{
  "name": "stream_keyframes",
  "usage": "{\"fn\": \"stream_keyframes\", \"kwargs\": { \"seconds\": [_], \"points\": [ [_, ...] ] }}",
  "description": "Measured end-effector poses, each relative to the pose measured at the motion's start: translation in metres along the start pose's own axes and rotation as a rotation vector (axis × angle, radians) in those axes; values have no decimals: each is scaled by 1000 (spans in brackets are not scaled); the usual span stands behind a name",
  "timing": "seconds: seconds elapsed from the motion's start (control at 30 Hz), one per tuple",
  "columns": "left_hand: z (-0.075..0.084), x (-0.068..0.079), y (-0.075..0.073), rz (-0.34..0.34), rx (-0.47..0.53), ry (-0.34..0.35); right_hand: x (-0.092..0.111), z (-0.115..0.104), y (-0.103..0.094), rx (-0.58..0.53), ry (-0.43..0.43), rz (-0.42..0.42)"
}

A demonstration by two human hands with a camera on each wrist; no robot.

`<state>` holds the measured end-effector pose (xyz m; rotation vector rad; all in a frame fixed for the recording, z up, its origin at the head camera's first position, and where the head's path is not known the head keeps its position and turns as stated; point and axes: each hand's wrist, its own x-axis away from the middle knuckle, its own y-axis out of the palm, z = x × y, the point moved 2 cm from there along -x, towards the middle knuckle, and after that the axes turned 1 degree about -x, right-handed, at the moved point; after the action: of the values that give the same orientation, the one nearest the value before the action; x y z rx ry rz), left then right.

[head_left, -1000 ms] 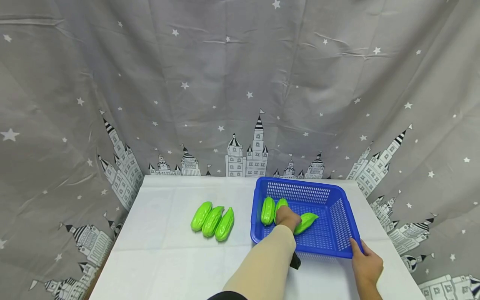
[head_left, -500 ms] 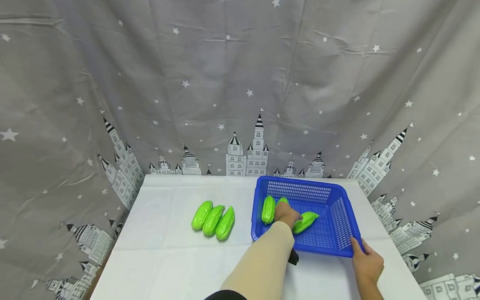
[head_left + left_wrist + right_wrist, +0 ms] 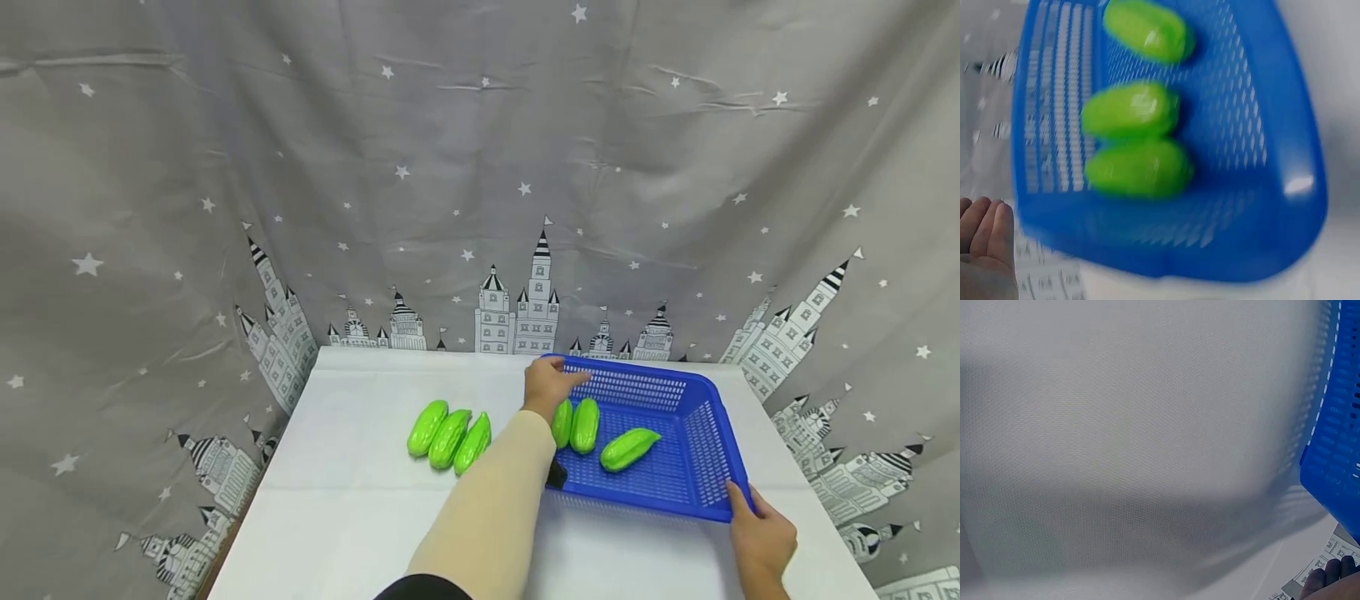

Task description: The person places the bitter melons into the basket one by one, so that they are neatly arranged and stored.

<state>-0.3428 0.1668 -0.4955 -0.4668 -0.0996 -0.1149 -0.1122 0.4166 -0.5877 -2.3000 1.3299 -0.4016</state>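
Note:
A blue plastic basket (image 3: 660, 482) with mesh walls holds three bright green bitter melons. Two of them, the left bitter melon (image 3: 562, 427) and the middle bitter melon (image 3: 585, 427), lie side by side, and the third bitter melon (image 3: 628, 450) lies slanted to their right. My left hand (image 3: 546, 387) is over the basket's back left corner, holding nothing; its fingers (image 3: 999, 234) look straight in the left wrist view. The left forearm hides the basket's left side. My right hand (image 3: 759, 533) grips the front right corner, thumb on the rim.
Another three bitter melons (image 3: 448, 439) lie in a row on the white table (image 3: 337, 517), left of the basket. The left sleeve (image 3: 487, 508) overlaps the nearest one. Behind the table hangs a grey curtain (image 3: 420, 208) printed with stars and castles.
The left hand has let go of the middle bitter melon and moved up and left to the basket's back left corner. The right hand keeps its grip. The head view has turned slightly left.

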Motion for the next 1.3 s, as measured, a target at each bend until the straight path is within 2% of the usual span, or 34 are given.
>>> {"fn": "stream_keyframes", "kwargs": {
  "seconds": [0.2, 0.47, 0.6, 0.8, 0.9, 1.03, 1.2, 1.3],
  "points": [
    [-8, -13, -50, 70, 20, 12, 0, -3, -1, 33, 8, -6],
    [-31, -21, -110, 156, -32, -4, 0, -2, -8, 12, 12, 5],
    [-47, -19, -145, 202, -55, -25, 2, -3, -8, 6, 37, -6],
    [-77, -10, -193, 272, -84, -89, 7, -4, -5, -6, 78, -18],
    [-90, -9, -204, 278, -100, -119, 7, -3, -8, -13, 93, -12],
    [-102, -8, -212, 272, -120, -153, 6, -3, -11, -23, 89, -2],
    [-115, -1, -212, 268, -138, -187, 7, -4, -10, -20, 74, -2],
    [-129, 8, -209, 262, -141, -214, 8, -4, -8, -23, 69, 2]
  ]
}}
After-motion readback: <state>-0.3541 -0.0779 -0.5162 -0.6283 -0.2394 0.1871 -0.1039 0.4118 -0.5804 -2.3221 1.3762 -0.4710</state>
